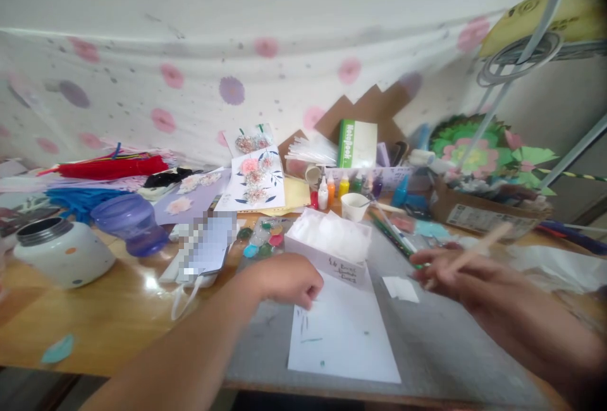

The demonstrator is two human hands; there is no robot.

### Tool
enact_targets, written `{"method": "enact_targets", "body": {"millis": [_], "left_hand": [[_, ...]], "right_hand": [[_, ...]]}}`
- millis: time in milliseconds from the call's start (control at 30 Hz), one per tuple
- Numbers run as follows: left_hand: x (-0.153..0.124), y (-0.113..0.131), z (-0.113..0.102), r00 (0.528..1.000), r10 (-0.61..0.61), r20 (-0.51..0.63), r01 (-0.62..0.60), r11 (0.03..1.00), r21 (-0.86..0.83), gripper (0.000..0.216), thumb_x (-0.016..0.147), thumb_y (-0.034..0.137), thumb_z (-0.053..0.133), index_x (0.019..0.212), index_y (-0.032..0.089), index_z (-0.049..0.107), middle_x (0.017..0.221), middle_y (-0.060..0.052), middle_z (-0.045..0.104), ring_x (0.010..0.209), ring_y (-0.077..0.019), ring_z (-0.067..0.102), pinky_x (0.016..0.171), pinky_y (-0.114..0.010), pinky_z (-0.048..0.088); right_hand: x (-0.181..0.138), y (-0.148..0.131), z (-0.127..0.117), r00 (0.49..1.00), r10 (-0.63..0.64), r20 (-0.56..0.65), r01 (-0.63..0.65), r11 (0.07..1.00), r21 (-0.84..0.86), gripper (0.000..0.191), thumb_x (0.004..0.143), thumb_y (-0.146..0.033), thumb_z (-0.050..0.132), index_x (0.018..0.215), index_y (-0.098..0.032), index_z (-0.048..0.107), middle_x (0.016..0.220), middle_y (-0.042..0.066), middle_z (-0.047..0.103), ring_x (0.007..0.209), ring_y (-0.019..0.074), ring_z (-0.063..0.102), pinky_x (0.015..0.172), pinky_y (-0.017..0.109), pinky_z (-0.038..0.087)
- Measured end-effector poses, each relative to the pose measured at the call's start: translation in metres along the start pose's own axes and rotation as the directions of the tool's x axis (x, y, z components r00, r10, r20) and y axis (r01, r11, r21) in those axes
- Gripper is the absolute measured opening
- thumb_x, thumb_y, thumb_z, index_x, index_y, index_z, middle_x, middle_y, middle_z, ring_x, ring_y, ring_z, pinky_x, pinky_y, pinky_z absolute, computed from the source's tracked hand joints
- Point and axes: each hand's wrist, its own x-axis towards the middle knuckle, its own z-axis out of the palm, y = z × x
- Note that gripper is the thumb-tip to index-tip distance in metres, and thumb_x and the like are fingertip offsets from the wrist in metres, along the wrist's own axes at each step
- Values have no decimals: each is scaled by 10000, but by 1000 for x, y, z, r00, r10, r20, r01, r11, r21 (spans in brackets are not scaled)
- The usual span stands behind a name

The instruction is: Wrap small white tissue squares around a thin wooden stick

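My left hand [291, 279] is closed, knuckles up, over the top of a white sheet of paper [344, 344] that has a few dark strokes and small blue-green spots. Whatever its fingers may pinch is hidden. Behind it stands a small white box [339, 267] with handwriting on its side and white, soft-looking material inside. Off to the right, my right hand [458, 275] grips a pale wooden stick [481, 246], which slants up to the right; blur hides its tip. Near these fingers, a small white paper piece [401, 289] lies on the grey mat [427, 341].
A paint palette [258, 243] and a phone [215, 250] with a cable lie left of the box. Farther left stand a purple container [135, 224] and a white jar [66, 256]. Paint bottles [331, 191], a white cup [355, 207] and a cardboard box [488, 212] line the back.
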Motion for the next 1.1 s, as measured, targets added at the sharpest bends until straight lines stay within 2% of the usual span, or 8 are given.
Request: {"method": "enact_targets", "body": {"millis": [67, 167, 267, 500, 633, 800, 967, 1100], "left_hand": [[-2, -1, -4, 998, 64, -25, -66, 993, -102, 194, 656, 91, 685, 574, 191, 541, 560, 52, 511, 520, -123, 439, 523, -255, 285], [-7, -2, -11, 977, 161, -137, -196, 934, -300, 193, 683, 151, 694, 604, 190, 522, 673, 36, 556, 628, -131, 515, 607, -259, 383], [-9, -2, -13, 940, 176, -291, -310, 796, -520, 256, 738, 258, 688, 634, 192, 464, 784, -4, 598, 773, -169, 607, 720, -295, 456], [-2, -7, -7, 831, -61, -553, -485, 410, -773, 302, 750, 262, 695, 648, 194, 418, 670, 26, 573, 634, -139, 621, 626, -277, 471], [-2, -5, -12, 776, -201, -598, -538, 284, -794, 270, 740, 223, 680, 625, 181, 440, 719, -1, 654, 658, -123, 613, 641, -256, 460], [-6, 1, -18, 724, -400, -561, -585, 73, -808, 264, 656, 154, 716, 556, 156, 471, 821, -38, 724, 683, -155, 655, 701, -297, 464], [-3, 2, -16, 697, -436, -570, -596, 91, -798, 265, 654, 163, 709, 535, 165, 473, 643, 14, 605, 647, -137, 578, 668, -277, 419], [2, -1, -11, 700, -437, -565, -563, 150, -813, 243, 723, 219, 690, 578, 176, 499, 586, 39, 502, 625, -125, 493, 657, -278, 383]], "right_hand": [[27, -18, 4, 987, 162, 1, -161, 979, 123, 168, 744, -394, 796, 769, -228, 806, 910, 129, 757, 751, 244, 722, 651, 325, 617], [44, -30, 11, 990, 123, -74, -109, 978, 179, 147, 713, -402, 813, 690, -258, 794, 769, 82, 719, 672, 196, 683, 619, 290, 597], [49, -28, 25, 995, 68, -76, -57, 989, 140, 163, 681, -421, 829, 660, -265, 787, 728, 55, 686, 645, 168, 636, 584, 273, 570], [77, -28, 79, 994, -96, 43, 97, 995, -26, 149, 678, -332, 786, 601, -235, 703, 843, 30, 703, 715, 170, 621, 601, 284, 512], [96, -43, 102, 971, -157, 180, 193, 959, -205, 202, 777, -278, 678, 587, -216, 707, 852, 48, 720, 715, 172, 627, 627, 292, 484], [118, -45, 125, 904, -111, 412, 296, 859, -418, 234, 809, -215, 640, 594, -209, 733, 789, 46, 758, 707, 187, 663, 682, 302, 476], [128, -28, 133, 856, -78, 511, 371, 783, -500, 153, 757, -253, 717, 608, -226, 741, 651, 30, 740, 581, 175, 622, 559, 277, 437], [130, -38, 114, 832, -123, 541, 411, 791, -452, 297, 866, -393, 616, 662, -243, 771, 777, 41, 759, 659, 193, 649, 609, 306, 473]]}}
